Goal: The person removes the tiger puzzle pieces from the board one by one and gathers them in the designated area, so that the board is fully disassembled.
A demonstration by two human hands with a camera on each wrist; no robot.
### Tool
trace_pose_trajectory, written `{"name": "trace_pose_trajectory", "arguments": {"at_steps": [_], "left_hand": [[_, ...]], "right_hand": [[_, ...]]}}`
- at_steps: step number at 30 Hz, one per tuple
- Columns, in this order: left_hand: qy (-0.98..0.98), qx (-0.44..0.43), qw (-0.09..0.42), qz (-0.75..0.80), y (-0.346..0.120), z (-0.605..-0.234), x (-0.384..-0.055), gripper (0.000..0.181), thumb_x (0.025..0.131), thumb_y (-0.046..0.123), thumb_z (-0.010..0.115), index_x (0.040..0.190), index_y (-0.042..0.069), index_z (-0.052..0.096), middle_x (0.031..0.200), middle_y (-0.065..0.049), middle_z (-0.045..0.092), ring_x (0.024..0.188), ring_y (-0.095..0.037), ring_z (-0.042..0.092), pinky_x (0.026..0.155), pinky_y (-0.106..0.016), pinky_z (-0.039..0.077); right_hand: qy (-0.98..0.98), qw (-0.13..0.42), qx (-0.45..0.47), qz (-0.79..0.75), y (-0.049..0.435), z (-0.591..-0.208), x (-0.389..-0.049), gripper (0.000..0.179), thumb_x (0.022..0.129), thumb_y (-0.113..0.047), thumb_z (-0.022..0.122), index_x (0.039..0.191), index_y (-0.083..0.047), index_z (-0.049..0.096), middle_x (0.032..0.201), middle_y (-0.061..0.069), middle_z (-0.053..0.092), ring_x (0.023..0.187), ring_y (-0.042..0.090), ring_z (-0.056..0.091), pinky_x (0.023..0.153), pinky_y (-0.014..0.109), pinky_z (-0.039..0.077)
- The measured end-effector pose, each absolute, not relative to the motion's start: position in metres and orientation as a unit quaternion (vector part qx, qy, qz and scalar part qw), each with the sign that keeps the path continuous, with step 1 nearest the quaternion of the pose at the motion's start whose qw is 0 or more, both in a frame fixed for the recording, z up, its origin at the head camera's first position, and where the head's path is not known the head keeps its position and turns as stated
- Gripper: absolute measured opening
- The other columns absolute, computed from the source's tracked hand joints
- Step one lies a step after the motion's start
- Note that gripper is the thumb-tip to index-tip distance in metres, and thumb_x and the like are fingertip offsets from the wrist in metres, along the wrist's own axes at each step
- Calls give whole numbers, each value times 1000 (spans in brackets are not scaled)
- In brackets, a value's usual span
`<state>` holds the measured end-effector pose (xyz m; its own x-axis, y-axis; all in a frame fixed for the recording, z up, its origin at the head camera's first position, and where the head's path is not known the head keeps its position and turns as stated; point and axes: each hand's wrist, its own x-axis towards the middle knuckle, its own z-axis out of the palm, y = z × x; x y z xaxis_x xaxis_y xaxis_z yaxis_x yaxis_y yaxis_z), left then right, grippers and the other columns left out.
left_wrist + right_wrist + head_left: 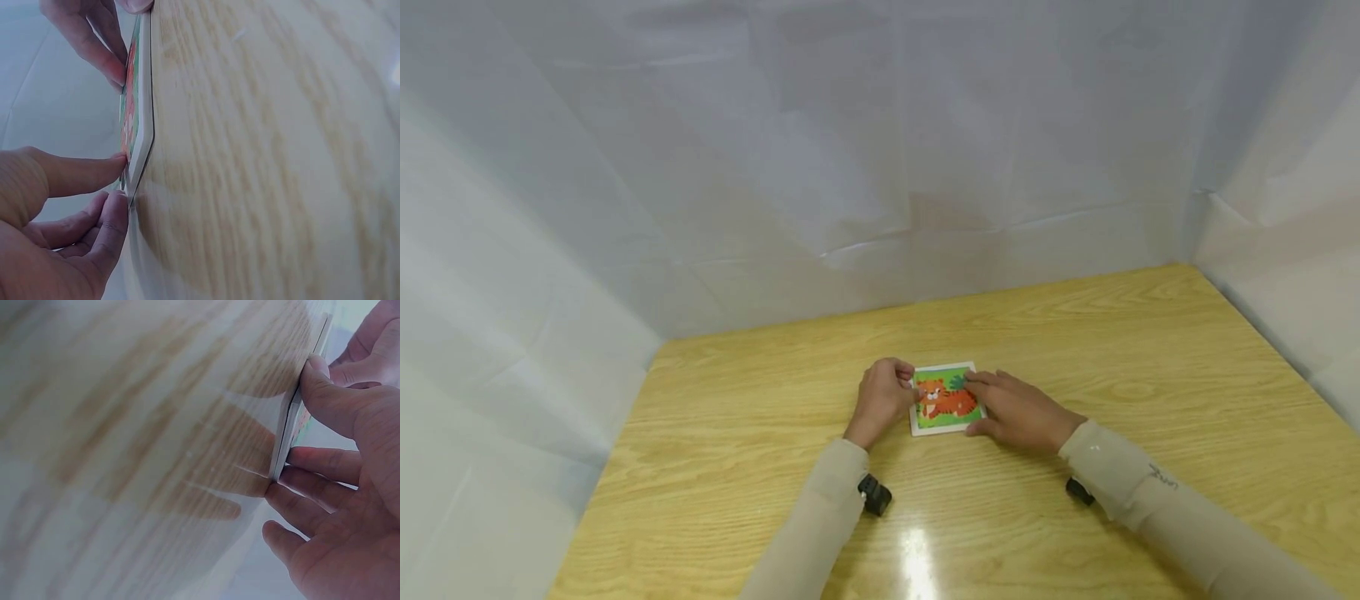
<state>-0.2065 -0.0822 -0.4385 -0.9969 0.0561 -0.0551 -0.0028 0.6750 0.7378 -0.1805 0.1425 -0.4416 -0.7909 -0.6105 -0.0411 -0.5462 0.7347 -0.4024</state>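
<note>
A square picture board [950, 419] with a white border shows an orange tiger on green; it lies flat on the wooden table. At its left edge my left hand [883, 398] pinches it, thumb [87, 174] over the picture and curled fingers [112, 228] at the side. My right hand [1022, 408] holds the opposite side, with its thumb [325, 394] at the near corner and its fingers [312, 487] along the right side and over the top. Seen edge-on in the right wrist view, the board [284, 437] looks thin and is partly hidden by the hand.
The wooden table [737, 433] has a light grain and a glossy reflection near its front. White sheeting [820, 167] hangs behind it and along both sides. Black wrist devices [874, 495] sit under both light sleeves [1120, 479].
</note>
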Motion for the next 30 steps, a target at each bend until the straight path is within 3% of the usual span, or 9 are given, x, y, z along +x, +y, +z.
{"name": "trace_pose_trajectory", "arguments": {"at_steps": [10, 17, 30], "left_hand": [[910, 13, 31, 413, -80, -436, -208, 31, 81, 2, 84, 108, -2, 71, 94, -7, 69, 84, -16, 65, 79, -34, 56], [904, 14, 37, 425, -80, -437, -209, 32, 81, 1, 84, 110, -2, 70, 96, -7, 69, 85, -16, 66, 78, -33, 56], [899, 24, 38, 436, -83, -438, -211, 34, 80, -1, 83, 111, -3, 71, 96, -9, 70, 85, -17, 66, 77, -31, 57]], "right_hand": [[933, 86, -308, -162, 141, -436, -185, 75, 93, -42, 72, 147, 5, 47, 150, 26, 46, 139, 41, 43, 118, 57, 24], [934, 70, -323, -133, 134, -431, -188, 78, 91, -47, 73, 146, 3, 49, 130, 16, 57, 119, 33, 54, 103, 47, 44], [934, 66, -331, -119, 132, -435, -190, 73, 93, -45, 71, 145, 2, 51, 121, 11, 53, 109, 27, 50, 95, 43, 45]]}}
